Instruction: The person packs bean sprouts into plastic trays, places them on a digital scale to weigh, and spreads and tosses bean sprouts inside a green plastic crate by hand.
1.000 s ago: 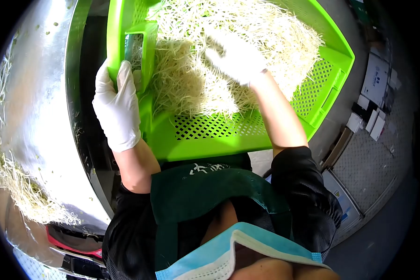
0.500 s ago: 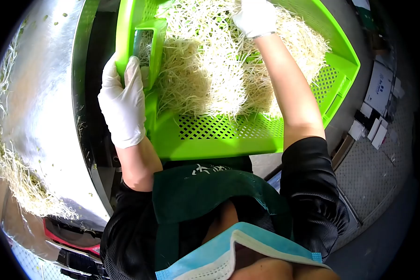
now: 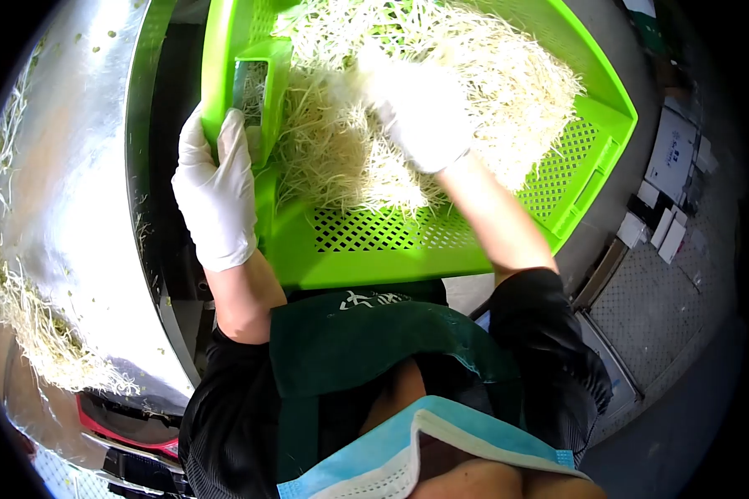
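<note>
our left hand (image 3: 216, 195) still grips the green crate (image 3: 374, 254) rim while our right hand (image 3: 420, 112), back from the far side, rakes bean sprouts (image 3: 508, 91) nearer, fingers buried, grasp unclear.

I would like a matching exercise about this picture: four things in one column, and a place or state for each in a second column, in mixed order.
Things:
1. left hand
2. right hand
3. green crate
4. metal surface

Places or states:
a. lies at the left, with loose sprouts along its edge
b. gloved, grips the crate's left wall
c. perforated, holds the pile of sprouts
d. gloved, rests on the sprout pile

Pairs: 1-b, 2-d, 3-c, 4-a
</note>
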Available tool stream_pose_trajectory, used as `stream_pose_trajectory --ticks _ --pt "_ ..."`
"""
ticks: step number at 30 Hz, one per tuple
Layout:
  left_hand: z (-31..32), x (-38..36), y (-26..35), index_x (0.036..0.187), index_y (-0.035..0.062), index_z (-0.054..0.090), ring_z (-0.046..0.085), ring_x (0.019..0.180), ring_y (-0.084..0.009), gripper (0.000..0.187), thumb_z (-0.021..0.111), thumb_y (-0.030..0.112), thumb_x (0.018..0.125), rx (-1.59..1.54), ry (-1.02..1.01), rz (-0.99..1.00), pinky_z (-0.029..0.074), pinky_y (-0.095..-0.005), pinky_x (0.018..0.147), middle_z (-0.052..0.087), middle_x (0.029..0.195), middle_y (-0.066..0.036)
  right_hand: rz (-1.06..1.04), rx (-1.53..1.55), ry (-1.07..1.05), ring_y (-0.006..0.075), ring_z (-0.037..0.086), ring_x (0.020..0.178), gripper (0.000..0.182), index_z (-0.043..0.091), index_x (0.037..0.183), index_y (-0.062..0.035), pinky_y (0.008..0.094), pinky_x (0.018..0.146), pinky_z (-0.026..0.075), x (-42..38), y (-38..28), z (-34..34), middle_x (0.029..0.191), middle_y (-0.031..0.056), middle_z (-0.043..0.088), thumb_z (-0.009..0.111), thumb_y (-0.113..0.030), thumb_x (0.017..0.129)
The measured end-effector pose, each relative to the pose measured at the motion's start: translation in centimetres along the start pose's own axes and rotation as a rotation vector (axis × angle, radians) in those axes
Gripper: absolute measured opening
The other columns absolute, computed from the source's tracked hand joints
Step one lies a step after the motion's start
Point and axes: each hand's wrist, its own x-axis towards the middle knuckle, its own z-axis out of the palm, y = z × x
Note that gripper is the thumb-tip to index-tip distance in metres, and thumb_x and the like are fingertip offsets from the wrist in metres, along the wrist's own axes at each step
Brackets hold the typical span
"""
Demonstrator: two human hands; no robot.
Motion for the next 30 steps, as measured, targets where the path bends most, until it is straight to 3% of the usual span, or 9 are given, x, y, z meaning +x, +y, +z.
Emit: stream_pose_trajectory --ticks 1,4,6,9,16,18,22,26,30 --pt "0.2 0.1 -0.2 0.112 0.0041 0.061 0.052 0.062 -0.0018 0.024 0.062 0.014 0.090 -0.030 0.006 0.023 0.042 -0.0175 0.057 0.063 0.072 0.000 -0.026 -0.103 -0.068 0.0236 0.057 0.067 0.047 0.055 0.123 -0.0154 0.0349 0.061 0.047 -2.0 -1.6 1.6 0.085 0.0068 0.062 0.065 -0.015 0.077" --pt "0.0 0.4 -0.3 0.112 0.0044 0.061 0.052 0.062 -0.0018 0.024 0.061 0.016 0.090 0.044 -0.015 0.023 0.042 -0.0183 0.058 0.063 0.073 0.000 0.032 0.015 -0.253 0.0251 0.059 0.075 0.064 0.045 0.133 -0.0136 0.0352 0.065 0.050 -3.4 -4.3 -0.3 0.094 0.0108 0.061 0.069 -0.012 0.074" --pt "-0.1 0.7 -0.6 0.112 0.0048 0.061 0.052 0.063 -0.0019 0.025 0.062 0.017 0.090 0.076 -0.011 0.041 0.043 -0.0187 0.058 0.063 0.073 0.000 0.049 0.173 -0.157 0.0270 0.061 0.084 0.069 0.043 0.136 -0.0145 0.0360 0.069 0.052 -3.9 -2.3 -1.3 0.109 0.0141 0.060 0.071 -0.015 0.073" --pt "-0.1 0.6 -0.5 0.113 0.0062 0.061 0.053 0.065 -0.0021 0.027 0.062 0.019 0.090 0.082 -0.010 0.039 0.045 -0.0192 0.061 0.063 0.074 0.001 0.460 -0.042 -0.232 0.0290 0.063 0.084 0.064 0.041 0.137 -0.0209 0.0343 0.063 0.053 -2.9 -0.6 -1.3 0.125 0.0163 0.054 0.064 -0.012 0.078" --pt "0.0 0.6 -0.4 0.115 0.0071 0.061 0.053 0.066 -0.0017 0.028 0.062 0.019 0.090 0.062 -0.029 0.037 0.045 -0.0193 0.063 0.064 0.074 0.001 0.036 0.182 -0.725 0.0251 0.062 0.064 0.052 0.038 0.135 -0.0095 0.0332 0.052 0.050 -10.5 -7.3 -1.2 0.116 0.0162 0.058 0.051 -0.015 0.084" --pt "0.1 0.6 -0.4 0.112 0.0021 0.060 0.053 0.066 -0.0038 0.023 0.058 0.013 0.093 0.060 -0.036 0.062 0.042 -0.0176 0.059 0.058 0.082 0.003 0.034 0.386 -0.418 0.0229 0.059 0.061 0.045 0.040 0.133 -0.0071 0.0305 0.051 0.050 -11.4 -5.3 -1.9 0.111 0.0156 0.061 0.048 -0.019 0.090" --pt "0.1 0.3 0.2 0.109 0.0018 0.060 0.052 0.066 -0.0037 0.019 0.057 0.013 0.093 0.068 -0.034 0.031 0.041 -0.0179 0.059 0.058 0.079 0.003 0.132 -0.179 -0.059 0.0248 0.063 0.073 0.040 0.053 0.124 -0.0132 0.0328 0.063 0.053 -4.1 2.8 -4.6 0.098 0.0111 0.067 0.060 -0.023 0.085" --pt "-0.1 0.5 -0.3 0.113 0.0061 0.061 0.053 0.066 -0.0015 0.027 0.062 0.020 0.091 0.057 -0.049 0.024 0.044 -0.0177 0.062 0.063 0.074 0.002 -0.149 -0.604 0.036 0.0251 0.064 0.089 0.052 0.052 0.126 -0.0150 0.0342 0.075 0.052 2.6 5.2 -5.2 0.098 0.0101 0.066 0.068 -0.025 0.078" --pt "0.0 0.3 -0.3 0.113 0.0055 0.061 0.053 0.067 -0.0015 0.026 0.062 0.018 0.091 0.008 -0.045 0.019 0.044 -0.0171 0.063 0.063 0.076 0.002 0.408 -0.457 -0.257 0.0280 0.064 0.087 0.037 0.063 0.109 -0.0137 0.0388 0.076 0.049 5.3 0.5 -9.2 0.095 0.0133 0.067 0.046 -0.039 0.088"
